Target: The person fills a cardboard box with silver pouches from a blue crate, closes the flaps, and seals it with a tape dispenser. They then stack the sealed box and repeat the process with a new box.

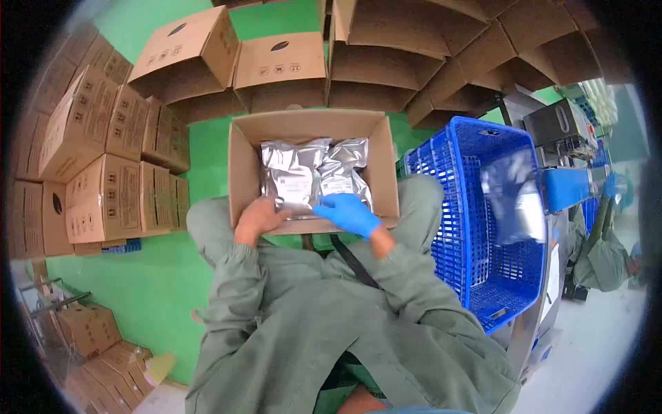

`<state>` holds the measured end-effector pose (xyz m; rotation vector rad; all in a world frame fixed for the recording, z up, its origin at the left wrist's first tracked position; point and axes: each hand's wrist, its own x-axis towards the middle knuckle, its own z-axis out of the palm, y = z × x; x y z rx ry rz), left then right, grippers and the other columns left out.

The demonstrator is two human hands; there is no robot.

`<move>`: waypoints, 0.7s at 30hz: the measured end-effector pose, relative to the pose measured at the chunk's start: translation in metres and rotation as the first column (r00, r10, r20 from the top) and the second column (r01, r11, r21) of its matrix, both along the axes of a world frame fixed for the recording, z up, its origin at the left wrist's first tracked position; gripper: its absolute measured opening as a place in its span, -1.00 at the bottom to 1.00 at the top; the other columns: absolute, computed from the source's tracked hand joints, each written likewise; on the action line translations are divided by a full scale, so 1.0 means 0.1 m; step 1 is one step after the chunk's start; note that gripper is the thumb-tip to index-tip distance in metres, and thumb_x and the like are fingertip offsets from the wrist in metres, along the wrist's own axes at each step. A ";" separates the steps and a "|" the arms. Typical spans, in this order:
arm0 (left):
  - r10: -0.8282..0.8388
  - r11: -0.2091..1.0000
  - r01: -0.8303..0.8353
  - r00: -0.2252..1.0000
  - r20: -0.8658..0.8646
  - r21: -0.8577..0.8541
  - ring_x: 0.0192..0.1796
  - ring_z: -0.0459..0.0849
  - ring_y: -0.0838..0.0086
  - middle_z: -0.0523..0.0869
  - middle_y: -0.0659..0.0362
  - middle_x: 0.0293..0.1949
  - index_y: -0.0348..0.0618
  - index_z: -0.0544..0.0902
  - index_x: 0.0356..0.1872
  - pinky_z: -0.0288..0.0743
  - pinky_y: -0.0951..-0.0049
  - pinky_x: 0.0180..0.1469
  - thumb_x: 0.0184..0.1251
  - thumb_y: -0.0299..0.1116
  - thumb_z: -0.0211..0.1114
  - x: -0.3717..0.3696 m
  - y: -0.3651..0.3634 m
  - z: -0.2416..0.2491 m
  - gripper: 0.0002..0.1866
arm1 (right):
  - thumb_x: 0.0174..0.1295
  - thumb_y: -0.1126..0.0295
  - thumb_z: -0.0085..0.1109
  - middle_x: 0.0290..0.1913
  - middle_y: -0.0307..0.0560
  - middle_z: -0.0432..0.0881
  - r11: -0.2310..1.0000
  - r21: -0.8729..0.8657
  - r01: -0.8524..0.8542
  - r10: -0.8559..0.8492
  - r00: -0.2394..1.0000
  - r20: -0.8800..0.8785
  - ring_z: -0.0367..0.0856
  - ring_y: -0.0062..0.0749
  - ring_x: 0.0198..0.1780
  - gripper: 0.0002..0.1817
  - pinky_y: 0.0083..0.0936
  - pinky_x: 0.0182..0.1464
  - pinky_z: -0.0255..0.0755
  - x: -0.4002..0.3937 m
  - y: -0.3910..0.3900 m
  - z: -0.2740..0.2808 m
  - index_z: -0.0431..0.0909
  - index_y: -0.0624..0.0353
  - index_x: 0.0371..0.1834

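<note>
An open cardboard box [239, 165] stands in front of me between my knees. Inside it lie shiny silver foil pouches, a left one [295, 169] and others to the right [345, 165], with pale labels. My bare left hand [262, 215] reaches over the near wall, fingers closed at the left pouch's lower left corner. My right hand [347, 210], in a blue glove, pinches the same pouch's lower right corner. Its fingertips are partly hidden against the foil.
On my right is a blue plastic crate [467, 207], with a motion-blurred silver pouch [514, 196] over it. Beyond stand a machine [560, 131] and another person [603, 255]. Stacked cartons [103, 200] line the left; open boxes [386, 69] line the back.
</note>
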<state>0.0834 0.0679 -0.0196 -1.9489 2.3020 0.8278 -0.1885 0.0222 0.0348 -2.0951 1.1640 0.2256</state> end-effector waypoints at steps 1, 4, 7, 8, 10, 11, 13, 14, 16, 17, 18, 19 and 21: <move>0.150 0.980 -0.166 0.979 -0.137 -0.111 -0.01 0.66 -0.08 0.69 -0.26 -0.09 -0.34 0.62 -0.01 0.51 0.06 0.06 0.24 -0.02 0.29 -0.19 0.01 0.37 -0.47 | 0.16 0.11 0.33 0.00 0.13 0.66 0.962 0.082 0.259 -0.271 0.932 0.239 0.66 -0.20 -0.01 -0.44 -0.37 0.04 0.50 -0.12 0.07 0.37 0.55 0.28 0.12; 0.269 0.944 -0.305 0.932 -0.241 -0.127 0.06 0.63 -0.06 0.66 -0.23 -0.01 -0.33 0.54 0.14 0.49 0.09 0.11 0.21 -0.03 0.31 -0.33 0.02 0.66 -0.39 | 0.27 0.44 0.21 0.12 -0.03 0.64 0.762 0.073 0.643 -0.480 0.486 0.730 0.59 -0.41 0.13 -0.56 -0.42 0.22 0.43 -0.86 0.06 0.81 0.51 0.30 0.22; 0.177 0.981 -0.157 0.966 -0.188 0.117 0.12 0.59 -0.03 0.63 -0.19 0.05 -0.25 0.46 0.26 0.48 0.11 0.14 0.20 -0.01 0.32 -0.26 -0.07 0.53 -0.31 | 0.33 0.44 0.16 0.23 0.09 0.55 0.496 -0.065 0.866 -0.655 0.422 0.627 0.51 -0.33 0.24 -0.48 -0.43 0.28 0.35 -1.99 -0.05 1.26 0.35 0.30 0.36; 0.107 0.990 -0.091 0.984 -0.143 0.111 0.11 0.59 -0.05 0.64 -0.17 0.05 -0.21 0.50 0.21 0.48 0.12 0.14 0.20 -0.03 0.32 -0.32 -0.08 0.56 -0.38 | 0.35 0.42 0.15 0.24 0.13 0.53 0.424 -0.006 0.906 -0.709 0.336 0.620 0.50 -0.30 0.24 -0.39 -0.43 0.28 0.34 -2.39 -0.06 1.15 0.21 0.32 0.44; -0.094 0.993 0.097 0.995 -0.045 0.073 0.19 0.56 0.03 0.60 -0.05 0.17 -0.12 0.49 0.23 0.45 0.10 0.21 0.11 -0.06 0.42 -0.44 -0.19 0.41 -0.33 | 0.27 0.24 0.29 0.18 0.08 0.57 0.389 -0.506 0.770 -0.711 0.600 0.366 0.60 -0.25 0.08 -0.21 -0.40 0.19 0.43 -3.68 -0.03 0.13 0.14 0.43 0.44; -0.102 0.992 0.106 0.993 -0.055 0.073 0.19 0.56 0.03 0.60 -0.05 0.17 -0.12 0.49 0.23 0.45 0.10 0.21 0.11 -0.06 0.42 -0.57 -0.31 0.43 -0.33 | 0.21 0.11 0.35 0.31 0.19 0.42 0.421 -0.128 0.898 -0.865 0.439 0.241 0.48 -0.19 0.23 0.00 -0.41 0.23 0.39 -3.63 0.08 0.33 -0.04 0.50 0.49; -0.564 0.821 0.521 0.805 0.185 0.235 0.33 0.46 0.16 0.51 0.05 0.29 -0.09 0.40 0.33 0.39 0.01 0.27 -0.01 -0.12 0.52 -0.85 -0.57 0.55 -0.18 | 0.14 0.01 0.40 0.11 0.16 0.57 0.327 0.040 0.944 -0.942 0.329 -0.063 0.56 -0.28 0.02 0.06 -0.38 0.01 0.50 -3.91 0.23 -0.09 0.02 0.68 0.38; -0.636 0.771 0.610 0.742 0.212 0.181 0.40 0.38 0.24 0.50 0.14 0.29 -0.03 0.39 0.33 0.33 -0.09 0.28 -0.18 -0.19 0.62 -0.91 -0.67 0.34 -0.08 | 0.11 0.09 0.43 -0.10 0.13 0.60 0.247 0.219 0.944 -0.969 0.239 0.066 0.64 -0.26 -0.24 -0.29 -0.33 -0.28 0.53 -4.55 0.39 -1.04 0.24 0.28 0.12; -0.651 0.753 0.642 0.699 0.295 0.142 0.41 0.37 0.26 0.50 0.15 0.29 -0.02 0.39 0.33 0.34 -0.11 0.27 -0.21 -0.19 0.63 -0.92 -0.80 0.12 -0.07 | 0.08 -0.06 0.44 -0.10 0.05 0.67 0.433 -0.106 0.895 -0.902 0.430 -0.050 0.63 -0.32 -0.20 -0.07 -0.34 -0.16 0.54 -4.93 0.65 -1.53 0.30 0.60 0.21; -0.662 0.728 0.675 0.650 0.372 0.117 0.42 0.36 0.27 0.50 0.16 0.29 0.00 0.40 0.32 0.35 -0.12 0.25 -0.24 -0.18 0.64 -0.89 -0.82 -0.01 -0.05 | 0.08 0.00 0.46 -0.11 0.03 0.66 0.273 0.118 0.955 -0.962 0.269 0.046 0.62 -0.33 -0.26 -0.11 -0.35 -0.25 0.52 -4.77 0.74 -1.49 0.32 0.55 0.22; -0.613 0.780 0.617 0.720 0.325 0.102 0.36 0.45 0.29 0.57 0.15 0.24 0.00 0.47 0.28 0.37 -0.08 0.22 -0.22 -0.20 0.65 -0.80 -0.84 -0.21 -0.12 | 0.07 0.05 0.48 -0.12 0.01 0.65 0.120 0.347 0.930 -0.991 0.089 0.103 0.62 -0.35 -0.32 -0.15 -0.36 -0.34 0.50 -4.61 0.73 -1.47 0.33 0.50 0.24; -0.605 0.786 0.609 0.724 0.332 0.104 0.36 0.45 0.29 0.57 0.15 0.24 0.00 0.47 0.28 0.37 -0.08 0.22 -0.22 -0.20 0.65 -0.79 -0.94 -0.26 -0.12 | 0.06 0.11 0.50 -0.13 -0.01 0.65 -0.024 0.568 0.822 -0.988 -0.106 0.113 0.61 -0.36 -0.38 -0.18 -0.36 -0.44 0.48 -4.47 0.67 -1.42 0.35 0.44 0.25; -0.531 0.817 0.370 0.782 0.326 0.442 0.21 0.62 0.26 0.69 0.12 0.09 -0.07 0.63 0.10 0.42 -0.07 0.16 -0.18 -0.23 0.63 -0.80 -1.04 -0.31 -0.33 | 0.05 0.15 0.51 -0.29 -0.13 0.68 -0.182 0.359 0.915 -0.980 -0.200 0.013 0.59 -0.41 -0.44 -0.38 -0.35 -0.47 0.46 -4.38 0.63 -1.33 0.54 0.39 0.05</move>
